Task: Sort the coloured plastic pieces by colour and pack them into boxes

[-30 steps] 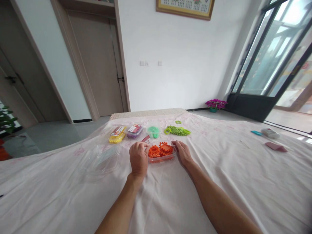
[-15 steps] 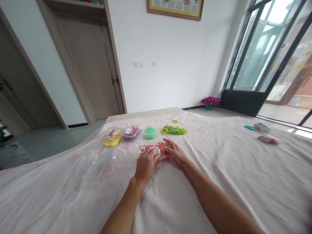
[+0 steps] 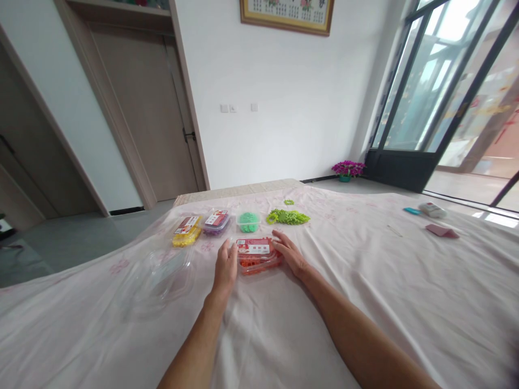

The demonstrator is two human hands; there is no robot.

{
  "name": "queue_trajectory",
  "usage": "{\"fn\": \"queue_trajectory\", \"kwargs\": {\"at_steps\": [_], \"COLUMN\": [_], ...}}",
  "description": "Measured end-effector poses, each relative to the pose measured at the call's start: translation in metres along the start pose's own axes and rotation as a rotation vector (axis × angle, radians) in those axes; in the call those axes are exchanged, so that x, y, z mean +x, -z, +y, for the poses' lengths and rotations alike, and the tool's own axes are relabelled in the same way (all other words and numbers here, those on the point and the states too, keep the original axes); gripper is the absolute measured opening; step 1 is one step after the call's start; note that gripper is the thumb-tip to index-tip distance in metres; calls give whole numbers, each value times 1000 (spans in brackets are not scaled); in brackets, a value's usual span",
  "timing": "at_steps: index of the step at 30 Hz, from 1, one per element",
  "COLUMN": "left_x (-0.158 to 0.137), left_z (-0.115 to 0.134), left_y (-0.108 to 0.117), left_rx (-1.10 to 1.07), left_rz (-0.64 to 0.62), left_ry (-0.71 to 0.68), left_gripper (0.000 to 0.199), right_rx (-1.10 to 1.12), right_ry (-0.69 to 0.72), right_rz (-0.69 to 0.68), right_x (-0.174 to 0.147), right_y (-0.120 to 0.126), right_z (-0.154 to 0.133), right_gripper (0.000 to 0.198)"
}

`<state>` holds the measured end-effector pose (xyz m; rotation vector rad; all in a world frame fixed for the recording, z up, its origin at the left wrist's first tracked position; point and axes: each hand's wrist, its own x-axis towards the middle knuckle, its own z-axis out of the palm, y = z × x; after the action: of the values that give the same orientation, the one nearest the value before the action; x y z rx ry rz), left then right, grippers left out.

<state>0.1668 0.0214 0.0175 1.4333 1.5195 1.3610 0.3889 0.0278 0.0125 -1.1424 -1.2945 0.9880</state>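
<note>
A clear plastic box (image 3: 256,263) of red pieces sits on the cloth in front of me, its labelled lid (image 3: 253,248) lying over it. My left hand (image 3: 225,267) grips the box's left side, thumb and fingers close together at the edge. On the opposite side, my right hand (image 3: 292,256) holds the right edge, with its fingers lying along the rim. Whether the lid is pressed down all round cannot be made out.
Behind stand a yellow-filled box (image 3: 187,232), a purple-filled box (image 3: 216,222) and an uncovered box of green pieces (image 3: 248,222). Light-green pieces (image 3: 290,217) lie right of these. Transparent empty packaging (image 3: 164,275) rests left. A pink piece (image 3: 441,231) lies far right.
My left hand has moved left, from over the label to the box's left side. The labelled lid has shifted right, over the red pieces. My right hand stays at the right edge.
</note>
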Motion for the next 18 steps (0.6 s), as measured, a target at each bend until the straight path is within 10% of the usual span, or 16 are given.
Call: {"fn": "queue_trajectory", "kwargs": {"at_steps": [9, 18], "left_x": [-23, -11], "left_z": [16, 3], "left_y": [-12, -3], "left_rx": [211, 162], "left_rz": [72, 75], "left_ry": [-106, 100], "left_gripper": [42, 38], "right_rx": [81, 189], "right_ry": [-23, -45], "right_rz": [0, -54], "right_x": [10, 11], "right_y": [12, 10], "right_z": [9, 3], "right_gripper": [54, 54]}}
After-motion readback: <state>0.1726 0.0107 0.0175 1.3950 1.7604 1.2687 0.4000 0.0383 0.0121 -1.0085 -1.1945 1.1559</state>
